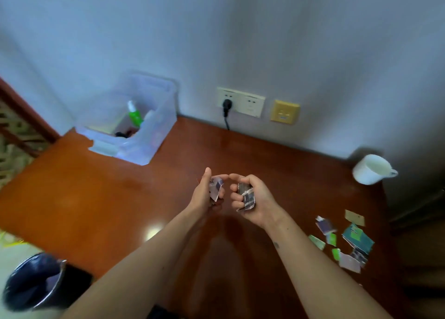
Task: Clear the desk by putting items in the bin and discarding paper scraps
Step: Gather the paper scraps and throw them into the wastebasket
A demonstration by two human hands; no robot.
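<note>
Both hands are held close together above the middle of the reddish-brown wooden surface (96,198), their forefingers almost meeting. A crumpled scrap (216,188) of pale printed paper is gripped in the left hand (206,194), the fingers being curled round it. A folded bundle of scraps (246,196), darker in print, is clasped in the right hand (255,199) with the fingers curled over it.

At the far left of the surface, against the wall, a clear plastic bin (154,135) is set. A green bottle (134,115) is seen leaning inside it, with a small dark item (122,133) that is too blurred to be told.

At the near right, loose paper scraps (346,244) are scattered flat on the surface, well apart from the hands. A white mug (370,169) is placed at the far right, close to the wall.

On the wall a black plug (226,104) is seated in a white socket plate (250,104), with a yellow plate (284,111) just to its right. Below the near left edge of the surface, a waste bin (33,282) with a dark liner is seen on the floor.
</note>
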